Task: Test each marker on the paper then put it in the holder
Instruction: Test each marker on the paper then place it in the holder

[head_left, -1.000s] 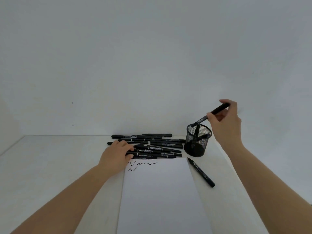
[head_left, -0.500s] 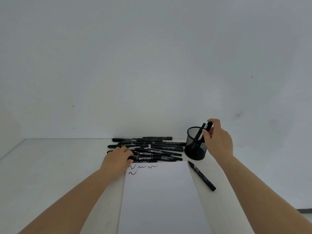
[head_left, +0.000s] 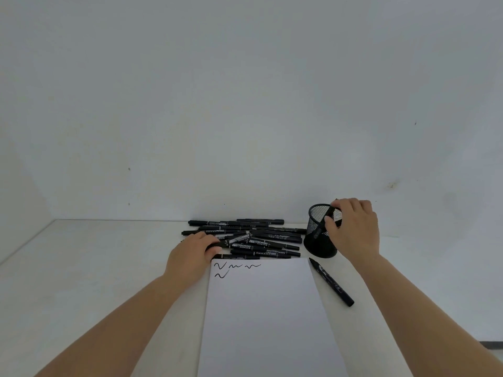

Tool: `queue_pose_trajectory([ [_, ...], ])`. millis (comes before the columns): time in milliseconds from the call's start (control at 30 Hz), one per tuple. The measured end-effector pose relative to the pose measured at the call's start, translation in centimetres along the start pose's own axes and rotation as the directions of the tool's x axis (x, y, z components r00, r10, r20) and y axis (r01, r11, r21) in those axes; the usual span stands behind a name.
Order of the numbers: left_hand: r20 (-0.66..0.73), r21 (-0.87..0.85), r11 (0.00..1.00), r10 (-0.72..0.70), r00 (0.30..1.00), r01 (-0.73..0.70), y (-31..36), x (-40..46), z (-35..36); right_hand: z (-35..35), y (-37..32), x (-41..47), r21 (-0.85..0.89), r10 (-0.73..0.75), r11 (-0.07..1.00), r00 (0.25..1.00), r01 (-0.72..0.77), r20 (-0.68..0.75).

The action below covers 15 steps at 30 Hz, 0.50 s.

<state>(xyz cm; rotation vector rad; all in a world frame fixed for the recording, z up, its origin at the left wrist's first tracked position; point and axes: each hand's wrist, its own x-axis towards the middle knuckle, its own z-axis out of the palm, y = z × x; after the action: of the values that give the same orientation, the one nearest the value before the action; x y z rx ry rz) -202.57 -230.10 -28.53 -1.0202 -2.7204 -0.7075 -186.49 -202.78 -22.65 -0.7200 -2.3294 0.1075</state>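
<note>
Marker at the holder's rim.
Your right hand [head_left: 353, 227] pinches a black marker [head_left: 324, 223] inside the black mesh holder [head_left: 317, 240]; your left hand [head_left: 190, 254] grips a pile marker [head_left: 239, 238] labelled "MARKER".

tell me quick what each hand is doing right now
Left hand: fingers curled on a marker in the pile.
Right hand: holding a marker at the holder rim.
</note>
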Motion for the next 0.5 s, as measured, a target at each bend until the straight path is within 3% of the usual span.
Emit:
queue_pose_trajectory([
  [133,-0.046,-0.239,0.971,-0.019,0.999,0.007,1.6,-1.1,-1.3,-0.8,-2.8,-1.9,0.052,-0.051,0.997,0.989,0.058,-0.136],
  [200,-0.037,-0.369,0.930,-0.020,0.999,0.005,2.8,-1.7,-1.9,-1.3,-4.8,-3.1,0.303,0.024,0.953,0.999,-0.031,0.029],
  [300,0.007,-0.520,0.854,-0.003,1.000,0.006,5.0,-3.0,-2.6,-1.5,-7.8,-5.0,0.674,0.030,0.678,0.928,-0.293,0.372],
  [500,0.127,-0.460,0.888,0.095,0.987,-0.026,6.7,-5.7,-1.8,-0.5,-10.8,-8.8,0.782,0.048,0.322,0.834,-0.533,0.549],
])
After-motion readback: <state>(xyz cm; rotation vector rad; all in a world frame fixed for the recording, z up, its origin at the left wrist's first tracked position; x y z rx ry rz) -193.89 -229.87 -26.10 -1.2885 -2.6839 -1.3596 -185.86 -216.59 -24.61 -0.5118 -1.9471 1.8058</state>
